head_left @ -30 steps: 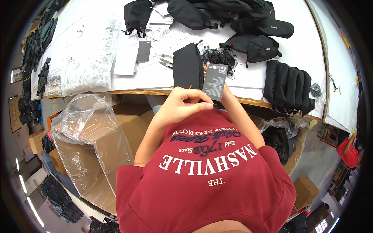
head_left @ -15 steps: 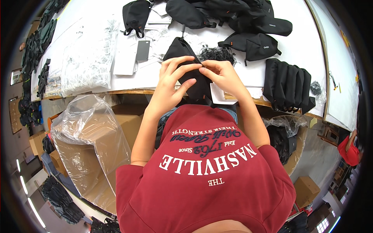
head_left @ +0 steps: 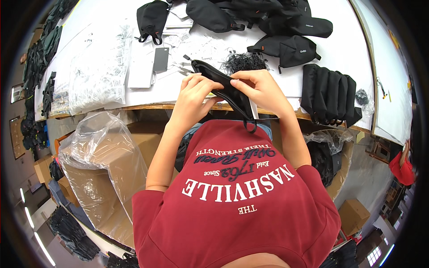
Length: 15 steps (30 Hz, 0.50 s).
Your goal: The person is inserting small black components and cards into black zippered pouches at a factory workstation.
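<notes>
In the head view, the left hand (head_left: 193,97) and right hand (head_left: 262,90) each grip a side of the black pouch (head_left: 231,90), its mouth parted, slanting over the near table edge (head_left: 154,106); white tabletop (head_left: 291,86) shows between right hand and row of black bags (head_left: 328,94); a cord tangle (head_left: 246,62) lies just beyond

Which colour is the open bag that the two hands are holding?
The bag is black; it shows best in the head view.
</notes>
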Each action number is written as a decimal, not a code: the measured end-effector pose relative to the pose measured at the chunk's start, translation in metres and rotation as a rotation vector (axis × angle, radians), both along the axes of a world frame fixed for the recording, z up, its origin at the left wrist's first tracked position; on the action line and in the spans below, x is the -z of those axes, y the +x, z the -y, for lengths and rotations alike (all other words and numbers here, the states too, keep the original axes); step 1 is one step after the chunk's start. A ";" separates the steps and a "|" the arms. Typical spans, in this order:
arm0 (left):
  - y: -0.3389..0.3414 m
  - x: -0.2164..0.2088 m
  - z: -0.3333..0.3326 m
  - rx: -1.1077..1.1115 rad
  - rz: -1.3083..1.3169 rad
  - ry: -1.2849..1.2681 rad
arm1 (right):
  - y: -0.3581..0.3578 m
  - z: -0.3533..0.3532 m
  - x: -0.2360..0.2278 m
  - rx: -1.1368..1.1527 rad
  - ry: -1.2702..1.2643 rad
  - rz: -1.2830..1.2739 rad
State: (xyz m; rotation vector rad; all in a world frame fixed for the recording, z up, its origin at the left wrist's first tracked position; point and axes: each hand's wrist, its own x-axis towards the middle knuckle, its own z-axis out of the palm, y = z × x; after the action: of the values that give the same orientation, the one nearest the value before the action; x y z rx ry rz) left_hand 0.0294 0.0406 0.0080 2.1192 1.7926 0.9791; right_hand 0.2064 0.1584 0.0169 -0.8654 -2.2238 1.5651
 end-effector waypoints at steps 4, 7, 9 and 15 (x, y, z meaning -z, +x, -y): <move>-0.004 0.001 0.002 0.034 -0.046 -0.019 | -0.001 0.002 0.000 -0.023 0.009 -0.022; -0.005 0.004 0.004 0.031 -0.035 -0.005 | -0.001 0.003 0.005 -0.030 -0.025 -0.076; -0.004 0.005 0.005 0.030 -0.035 0.025 | -0.002 0.005 0.005 -0.026 -0.042 -0.054; -0.004 0.002 0.011 0.021 0.035 -0.005 | 0.001 0.011 0.018 -0.031 -0.349 -0.139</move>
State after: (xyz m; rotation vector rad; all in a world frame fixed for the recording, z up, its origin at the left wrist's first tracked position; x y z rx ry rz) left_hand 0.0253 0.0296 0.0064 2.1003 1.7518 0.9986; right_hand 0.2076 0.1478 -0.0007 -0.7838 -1.9085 1.9997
